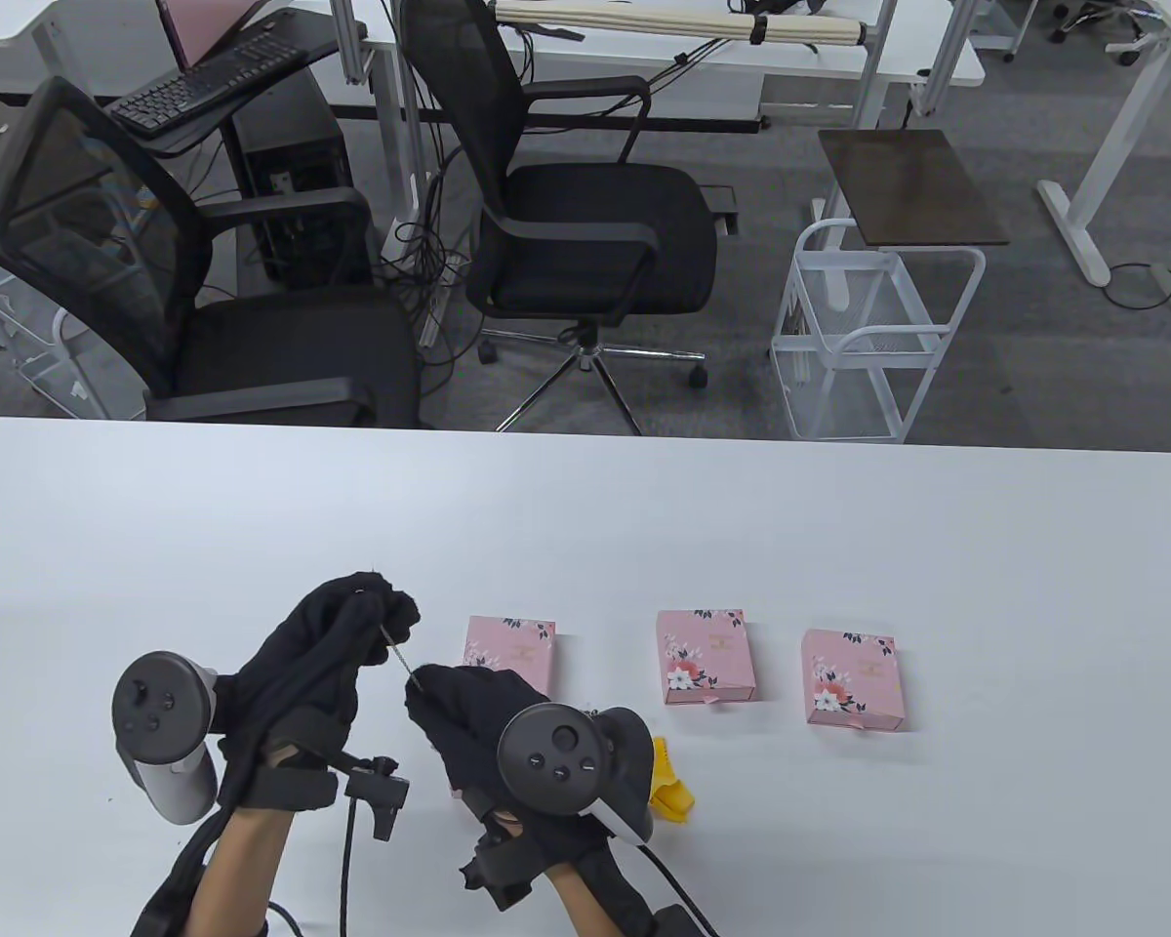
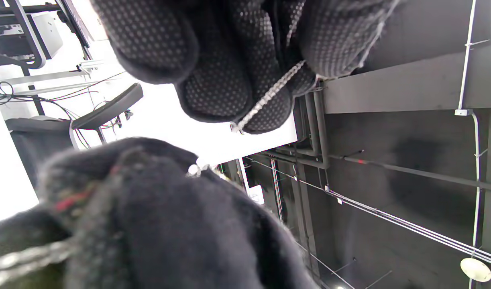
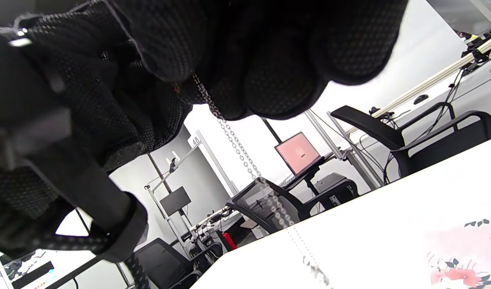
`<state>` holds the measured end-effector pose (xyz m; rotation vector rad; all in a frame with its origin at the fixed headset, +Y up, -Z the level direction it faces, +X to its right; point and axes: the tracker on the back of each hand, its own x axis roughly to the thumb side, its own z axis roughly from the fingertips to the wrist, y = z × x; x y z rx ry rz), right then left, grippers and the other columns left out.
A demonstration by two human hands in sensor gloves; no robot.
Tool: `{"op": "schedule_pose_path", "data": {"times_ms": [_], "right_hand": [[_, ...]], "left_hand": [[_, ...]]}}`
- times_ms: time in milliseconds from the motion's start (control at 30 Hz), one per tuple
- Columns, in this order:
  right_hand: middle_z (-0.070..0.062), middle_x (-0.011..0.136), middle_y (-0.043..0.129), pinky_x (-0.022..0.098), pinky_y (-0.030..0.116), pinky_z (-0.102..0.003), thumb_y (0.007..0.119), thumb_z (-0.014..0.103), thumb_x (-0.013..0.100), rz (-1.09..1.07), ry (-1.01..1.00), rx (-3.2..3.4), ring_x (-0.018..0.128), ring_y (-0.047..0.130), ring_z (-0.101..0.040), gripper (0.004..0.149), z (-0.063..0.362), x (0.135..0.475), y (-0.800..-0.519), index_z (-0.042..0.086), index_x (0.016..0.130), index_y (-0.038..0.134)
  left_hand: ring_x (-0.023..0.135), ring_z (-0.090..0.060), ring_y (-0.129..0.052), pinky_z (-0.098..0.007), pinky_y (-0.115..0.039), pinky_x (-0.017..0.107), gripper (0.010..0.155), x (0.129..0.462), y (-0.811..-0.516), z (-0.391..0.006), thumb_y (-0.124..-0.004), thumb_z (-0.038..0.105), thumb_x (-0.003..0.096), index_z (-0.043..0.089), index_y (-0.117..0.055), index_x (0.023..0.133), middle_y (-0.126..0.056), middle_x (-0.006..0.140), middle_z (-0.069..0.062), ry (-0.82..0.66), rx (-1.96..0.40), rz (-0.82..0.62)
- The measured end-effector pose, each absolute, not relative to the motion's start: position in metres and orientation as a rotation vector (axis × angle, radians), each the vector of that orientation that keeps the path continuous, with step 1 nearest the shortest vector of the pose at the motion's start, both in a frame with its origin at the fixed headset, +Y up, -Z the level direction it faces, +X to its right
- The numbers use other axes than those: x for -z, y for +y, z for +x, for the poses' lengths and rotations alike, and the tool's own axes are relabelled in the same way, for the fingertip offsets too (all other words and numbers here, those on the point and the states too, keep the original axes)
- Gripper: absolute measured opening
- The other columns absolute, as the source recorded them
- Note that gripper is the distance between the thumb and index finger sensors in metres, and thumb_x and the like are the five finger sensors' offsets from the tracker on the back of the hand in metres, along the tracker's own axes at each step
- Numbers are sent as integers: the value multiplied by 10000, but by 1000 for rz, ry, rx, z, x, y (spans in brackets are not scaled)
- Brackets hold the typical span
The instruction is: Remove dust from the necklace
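A thin silver necklace chain (image 1: 399, 660) is stretched taut between my two black-gloved hands above the white table (image 1: 839, 527). My left hand (image 1: 351, 630) holds one end with curled fingers; in the left wrist view the chain (image 2: 269, 96) runs between its fingertips (image 2: 217, 80). My right hand (image 1: 454, 698) pinches the other end, lower and to the right. In the right wrist view the chain (image 3: 239, 150) hangs down from the curled fingers (image 3: 277, 76) to the tabletop. A yellow cloth (image 1: 671, 789) lies on the table, partly hidden behind the right hand's tracker.
Three pink floral boxes (image 1: 509, 650) (image 1: 705, 656) (image 1: 854, 678) lie in a row right of the hands; one shows as a pink box (image 3: 466, 257) in the right wrist view. Two black office chairs (image 1: 585, 224) and a white wire cart (image 1: 868, 332) stand beyond the table's far edge.
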<state>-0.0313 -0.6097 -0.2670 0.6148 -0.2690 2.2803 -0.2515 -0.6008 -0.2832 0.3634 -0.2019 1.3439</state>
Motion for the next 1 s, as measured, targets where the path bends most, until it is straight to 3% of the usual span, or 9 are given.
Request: {"op": "schedule_pose_path", "data": {"times_ms": [267,733,1000], "right_hand": [[-190,814,920,517,788,-502,777,293,625,613,-264,-2304,615,934,-379,353,-32,268,-610,115,928,821],[-190,823,915,521,782,-509,777,295,627,623,-167,-2326,623,929,-387,355,-38,272,-619,116,931,818],[-187,827,913,526,780,-509,776,297,628,646,-159,-2341,627,929,-385,354,-37,275,-622,126,936,814]], "left_hand": [[695,-198,-995,-401,-869,500,380,279,-596,-254,-830,433,578,281,-867,924,-1040,809,0,-175,-1226,475],[599,-130,-1049,-363,-916,421,335,275,-594,-252,-982,478,464,361,-961,778,-1095,695,72,-166,-1228,509],[634,-167,-1031,-390,-896,449,327,270,-586,-245,-924,453,515,325,-951,814,-1082,733,30,-246,-1177,456]]}}
